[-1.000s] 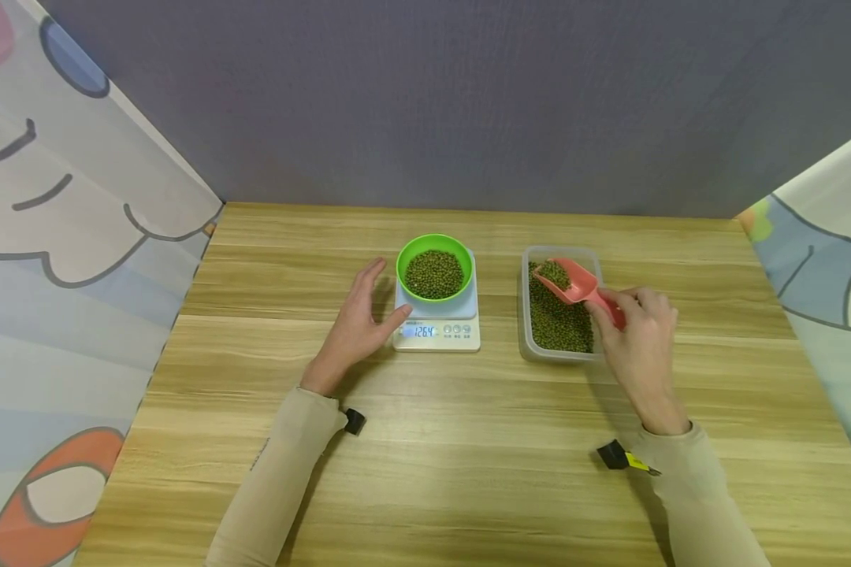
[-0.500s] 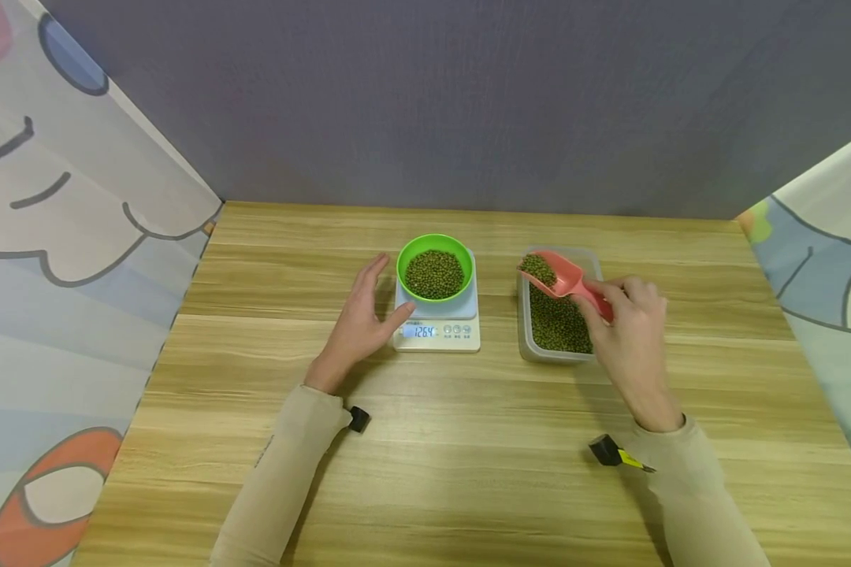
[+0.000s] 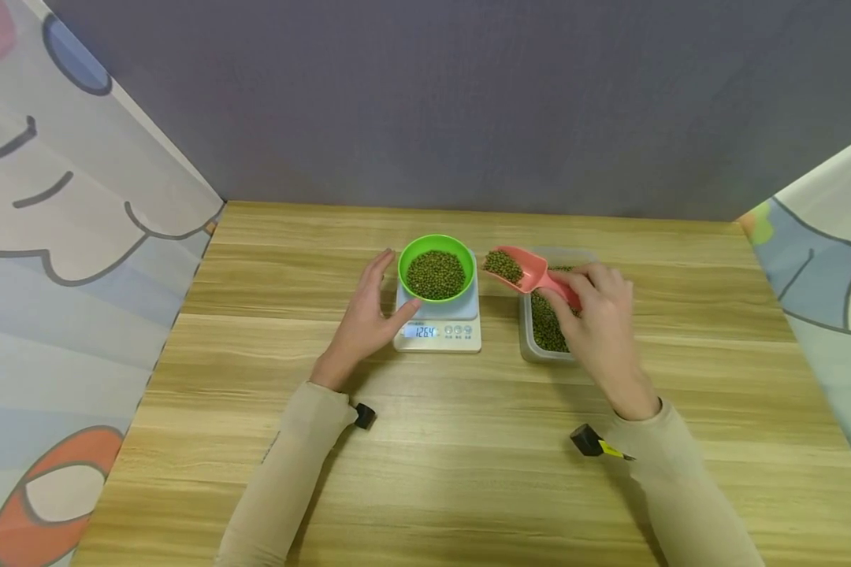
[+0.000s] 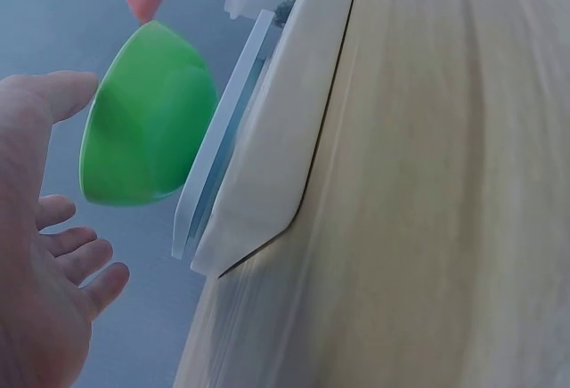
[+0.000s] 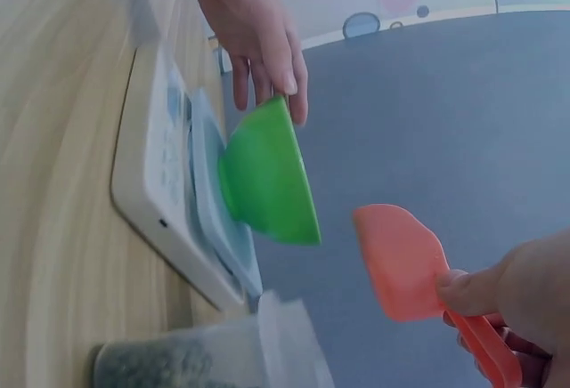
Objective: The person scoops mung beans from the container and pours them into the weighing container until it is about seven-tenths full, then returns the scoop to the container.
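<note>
My right hand (image 3: 599, 331) grips the handle of a red scoop (image 3: 532, 270) loaded with green mung beans (image 3: 503, 266). The scoop hangs in the air between the clear plastic container (image 3: 528, 335) and the green bowl (image 3: 404, 272), its mouth toward the bowl. Inside the bowl lies a layer of mung beans. It stands on a white kitchen scale (image 3: 436, 343) whose display reads 126.4. My left hand (image 3: 362, 319) is at the bowl's left side with fingers spread and thumb tip right at the rim. In the right wrist view the scoop (image 5: 401, 263) sits higher than the bowl (image 5: 267, 174).
The container, partly under my right hand, holds more mung beans. All stands on a wood-grain table (image 3: 468, 472) with a grey panel (image 3: 468, 102) along its back edge. Cartoon-printed cloth (image 3: 57, 315) hangs at both sides.
My right hand has carried the loaded scoop up and left, from over the container toward the bowl. My left hand has shifted slightly right. The scale reading stays the same.
</note>
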The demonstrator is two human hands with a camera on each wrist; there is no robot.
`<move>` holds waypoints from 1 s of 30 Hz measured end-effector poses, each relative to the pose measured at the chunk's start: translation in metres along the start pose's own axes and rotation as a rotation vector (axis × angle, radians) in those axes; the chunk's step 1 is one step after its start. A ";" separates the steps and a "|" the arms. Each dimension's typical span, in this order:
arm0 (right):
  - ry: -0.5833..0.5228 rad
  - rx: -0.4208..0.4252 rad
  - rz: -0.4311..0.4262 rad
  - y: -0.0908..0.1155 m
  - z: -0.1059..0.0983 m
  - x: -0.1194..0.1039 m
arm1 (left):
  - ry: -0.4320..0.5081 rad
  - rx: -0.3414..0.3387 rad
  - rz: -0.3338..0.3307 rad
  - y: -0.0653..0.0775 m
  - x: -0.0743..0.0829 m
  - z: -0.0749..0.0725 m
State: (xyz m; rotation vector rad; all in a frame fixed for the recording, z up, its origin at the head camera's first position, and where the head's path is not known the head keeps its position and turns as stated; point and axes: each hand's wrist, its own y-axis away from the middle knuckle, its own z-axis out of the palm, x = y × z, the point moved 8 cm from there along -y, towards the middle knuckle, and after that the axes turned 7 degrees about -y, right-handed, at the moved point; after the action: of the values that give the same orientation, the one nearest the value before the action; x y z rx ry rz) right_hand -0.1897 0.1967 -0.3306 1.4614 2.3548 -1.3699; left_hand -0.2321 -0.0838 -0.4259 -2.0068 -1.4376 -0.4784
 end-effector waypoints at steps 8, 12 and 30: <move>0.005 -0.062 -0.057 -0.022 0.017 -0.018 | 0.017 0.016 0.022 -0.002 0.003 0.001; 0.068 -0.096 -0.097 -0.031 0.027 -0.026 | 0.015 0.023 0.025 -0.002 0.004 0.002; 0.197 -0.068 -0.215 -0.035 0.036 -0.039 | 0.039 0.033 0.033 -0.002 0.008 0.002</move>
State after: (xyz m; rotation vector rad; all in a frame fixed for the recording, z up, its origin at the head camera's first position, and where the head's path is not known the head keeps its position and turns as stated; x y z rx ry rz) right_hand -0.2079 0.1385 -0.3119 1.4201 2.7220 -1.2224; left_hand -0.2315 -0.0766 -0.4222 -1.9815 -1.3777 -0.4747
